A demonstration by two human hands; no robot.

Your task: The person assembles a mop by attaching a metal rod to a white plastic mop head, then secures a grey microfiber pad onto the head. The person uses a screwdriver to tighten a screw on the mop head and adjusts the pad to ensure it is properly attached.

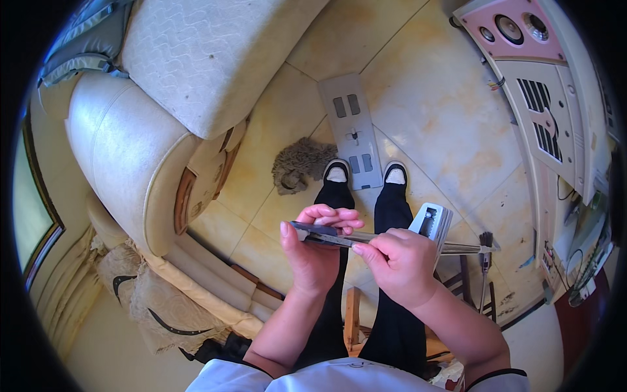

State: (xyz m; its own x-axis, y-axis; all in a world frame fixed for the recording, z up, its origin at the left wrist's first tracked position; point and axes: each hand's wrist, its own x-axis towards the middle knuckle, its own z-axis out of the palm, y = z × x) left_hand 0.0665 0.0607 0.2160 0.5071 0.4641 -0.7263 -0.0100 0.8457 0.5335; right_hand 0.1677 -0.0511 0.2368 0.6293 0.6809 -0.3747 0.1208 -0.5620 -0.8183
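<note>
Palm up, my left hand [310,264] cradles the dark, narrow end piece [320,234] of a thin metal pole, fingers curled loosely beside it. My right hand [406,269] is wrapped round the same metal pole [462,249], just right of that end piece, and the pole runs on past it to the right. Close behind my right knuckles is a pale plastic piece [445,225] with a dark slot; whether it joins the pole I cannot tell. On the floor by my feet lies a long grey flat mop plate [338,134] with dark grey slots.
A shaggy brown-grey mop pad [297,163] lies left of the plate. Cream sofa seating [130,150] fills the left side. A pale cabinet with pink speaker panel [522,29] stands at right. A wooden stool leg [352,317] and a dark-bristled brush [486,240] are near my legs.
</note>
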